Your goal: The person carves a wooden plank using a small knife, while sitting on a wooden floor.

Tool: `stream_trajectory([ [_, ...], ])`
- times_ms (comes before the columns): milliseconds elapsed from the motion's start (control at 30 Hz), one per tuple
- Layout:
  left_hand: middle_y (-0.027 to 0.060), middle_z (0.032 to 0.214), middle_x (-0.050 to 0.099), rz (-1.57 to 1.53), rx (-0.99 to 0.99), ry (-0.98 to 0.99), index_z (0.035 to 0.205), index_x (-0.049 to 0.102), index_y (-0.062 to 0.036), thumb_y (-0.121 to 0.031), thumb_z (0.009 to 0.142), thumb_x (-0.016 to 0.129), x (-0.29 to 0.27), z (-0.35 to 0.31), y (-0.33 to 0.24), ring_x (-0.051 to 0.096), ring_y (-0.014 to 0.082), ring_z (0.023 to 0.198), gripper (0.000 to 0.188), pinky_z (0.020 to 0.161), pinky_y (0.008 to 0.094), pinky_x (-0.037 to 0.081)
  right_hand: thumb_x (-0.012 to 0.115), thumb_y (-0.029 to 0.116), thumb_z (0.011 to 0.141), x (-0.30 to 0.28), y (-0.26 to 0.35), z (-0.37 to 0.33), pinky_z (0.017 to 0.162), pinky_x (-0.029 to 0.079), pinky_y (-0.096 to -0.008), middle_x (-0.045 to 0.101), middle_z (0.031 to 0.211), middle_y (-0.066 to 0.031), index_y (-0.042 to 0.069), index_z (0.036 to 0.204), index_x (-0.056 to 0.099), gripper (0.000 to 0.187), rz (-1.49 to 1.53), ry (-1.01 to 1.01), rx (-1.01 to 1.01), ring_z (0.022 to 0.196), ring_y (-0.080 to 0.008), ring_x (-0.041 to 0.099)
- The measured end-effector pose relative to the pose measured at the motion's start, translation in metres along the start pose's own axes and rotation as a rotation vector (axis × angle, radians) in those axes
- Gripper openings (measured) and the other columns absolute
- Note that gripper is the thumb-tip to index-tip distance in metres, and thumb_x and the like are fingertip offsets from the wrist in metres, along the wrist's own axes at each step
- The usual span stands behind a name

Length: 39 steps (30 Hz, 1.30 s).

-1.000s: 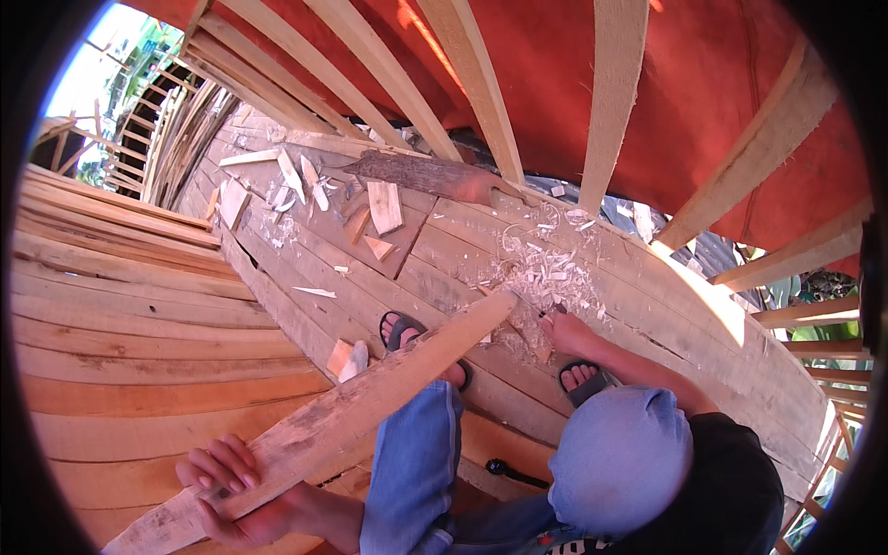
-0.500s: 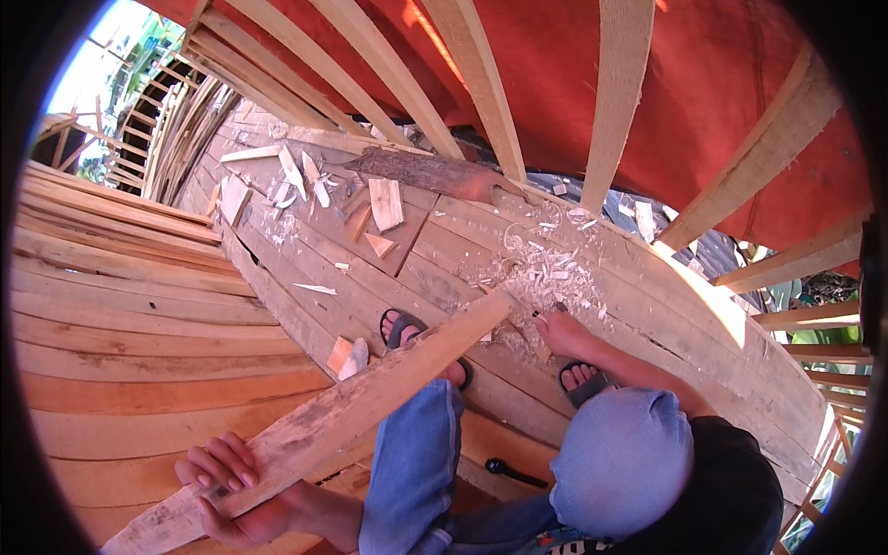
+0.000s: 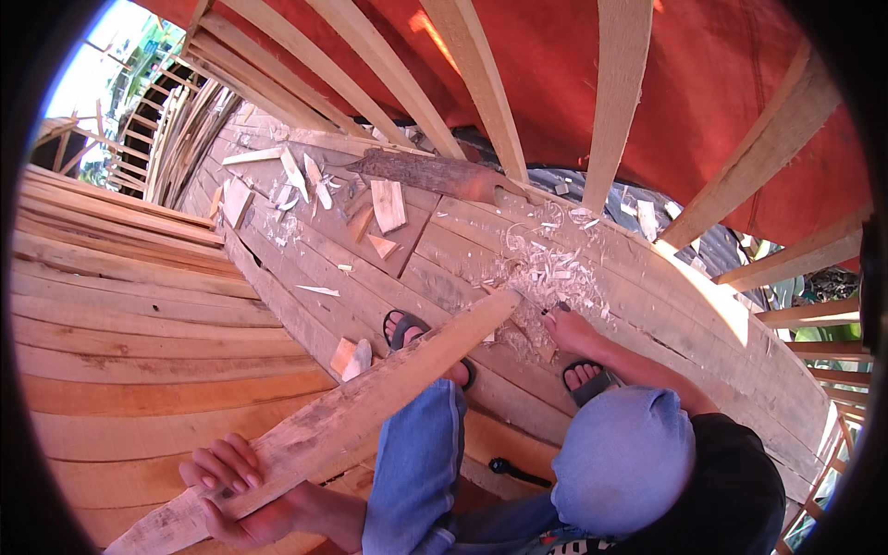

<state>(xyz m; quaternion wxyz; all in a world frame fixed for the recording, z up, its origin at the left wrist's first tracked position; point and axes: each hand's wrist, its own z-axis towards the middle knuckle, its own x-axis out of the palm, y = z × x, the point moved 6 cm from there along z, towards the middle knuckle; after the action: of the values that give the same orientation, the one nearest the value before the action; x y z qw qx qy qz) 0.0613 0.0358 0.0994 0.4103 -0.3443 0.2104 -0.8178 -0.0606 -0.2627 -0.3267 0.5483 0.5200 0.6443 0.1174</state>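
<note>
A long, rough wooden plank [image 3: 370, 400] slants from the lower left up to the middle of the view, across my left leg. Its far end narrows to a tip above the wood shavings [image 3: 562, 276]. Near the lower end, my left hand [image 3: 231, 490] grips the plank, fingers over one edge and thumb on the other. My right hand [image 3: 568, 331] is closed just right of the plank's tip. A small dark end shows at its fingers, but the rest of what it holds cannot be made out.
My sandalled feet rest on a curved plank floor [image 3: 499, 370]. Offcuts [image 3: 388, 205] and a bark-covered slab [image 3: 430, 176] lie farther off. Upright wooden ribs [image 3: 618, 102] stand before a red sheet [image 3: 712, 111]. A black-handled object [image 3: 518, 472] lies between my legs.
My right hand has shifted slightly to the right, away from the plank's tip. My left hand keeps its grip, and the plank has barely moved.
</note>
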Motion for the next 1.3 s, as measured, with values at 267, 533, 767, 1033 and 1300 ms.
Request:
stream_trajectory([
  [267,0.0035,0.065,0.037,-0.033,-0.007,0.019,0.08,0.041,-0.005,-0.02,0.082,0.054,0.0,0.001,0.003,0.034,0.0109,0.05,0.019,0.051,0.0254,0.028,0.045,0.033,0.095,0.011,-0.028,0.005,0.076,0.047,-0.0526,0.061,0.088,-0.0321,-0.007,0.09,0.062,0.044,-0.012,0.039,0.087,0.083,-0.0471,0.061],
  [533,0.0029,0.064,0.036,-0.003,0.004,-0.019,0.079,0.041,-0.0054,-0.02,0.081,0.055,0.001,0.002,0.002,0.033,0.0108,0.049,0.02,0.05,0.025,0.028,0.045,0.033,0.095,0.011,-0.01,0.001,0.076,0.047,-0.053,0.061,0.087,-0.0331,-0.008,0.09,0.062,0.045,0.059,0.009,-0.032,0.081,-0.0479,0.061],
  [767,0.0028,0.064,0.036,-0.036,0.006,0.037,0.078,0.04,-0.0061,-0.019,0.08,0.057,0.002,0.0,0.005,0.034,0.0106,0.049,0.021,0.051,0.0244,0.028,0.044,0.032,0.095,0.009,0.001,-0.003,0.075,0.048,-0.0532,0.061,0.083,-0.0331,-0.01,0.088,0.061,0.046,0.046,-0.055,-0.117,0.08,-0.0483,0.061],
  [1033,0.0031,0.064,0.036,-0.056,-0.005,0.021,0.078,0.04,-0.006,-0.018,0.08,0.057,0.006,0.0,0.004,0.033,0.0107,0.049,0.02,0.051,0.0248,0.028,0.044,0.032,0.096,0.007,0.009,0.002,0.076,0.047,-0.0533,0.062,0.088,-0.0321,-0.006,0.11,0.057,0.042,0.062,-0.01,-0.109,0.086,-0.0482,0.06],
  [1300,0.0027,0.063,0.037,0.003,-0.001,-0.018,0.078,0.041,-0.0064,-0.022,0.08,0.058,0.001,-0.002,0.007,0.036,0.0106,0.049,0.023,0.05,0.0238,0.028,0.043,0.029,0.097,0.01,0.0,-0.005,0.083,0.046,-0.0491,0.059,0.096,-0.033,-0.007,0.105,0.054,0.038,0.059,-0.061,-0.155,0.092,-0.0462,0.058],
])
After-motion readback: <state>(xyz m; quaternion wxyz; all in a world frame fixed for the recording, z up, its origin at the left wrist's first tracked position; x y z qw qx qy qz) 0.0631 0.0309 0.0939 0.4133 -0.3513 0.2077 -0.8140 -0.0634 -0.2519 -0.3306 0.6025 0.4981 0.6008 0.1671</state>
